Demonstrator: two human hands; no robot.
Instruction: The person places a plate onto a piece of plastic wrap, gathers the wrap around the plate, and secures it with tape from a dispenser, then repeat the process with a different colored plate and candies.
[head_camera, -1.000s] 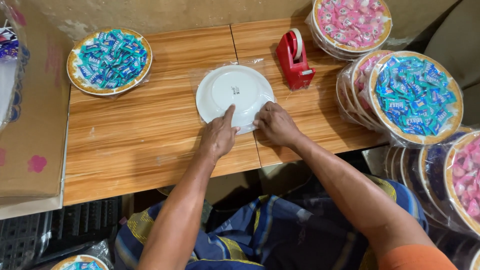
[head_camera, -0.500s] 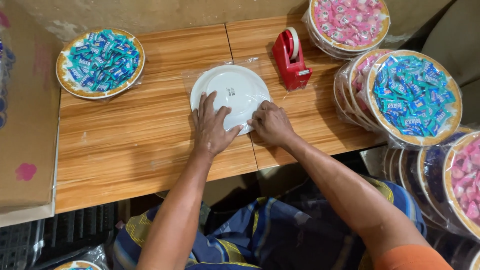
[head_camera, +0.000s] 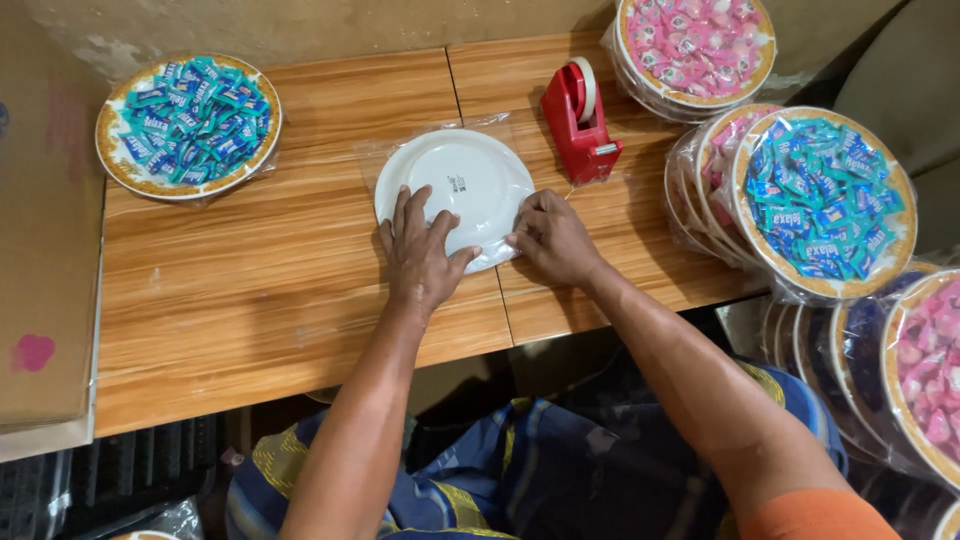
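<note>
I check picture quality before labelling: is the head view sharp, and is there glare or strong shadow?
Head view: sharp in the middle, with soft even light; weak glare on the plastic wrap around the white plate; only faint shadow under the left hand and right hand; edges slightly bent.

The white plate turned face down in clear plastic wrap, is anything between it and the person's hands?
Only the wrap itself. The left hand lies flat on the upturned white plate, and the right hand presses the clear plastic wrap at its near right edge. The red tape dispenser stands apart, behind.
</note>
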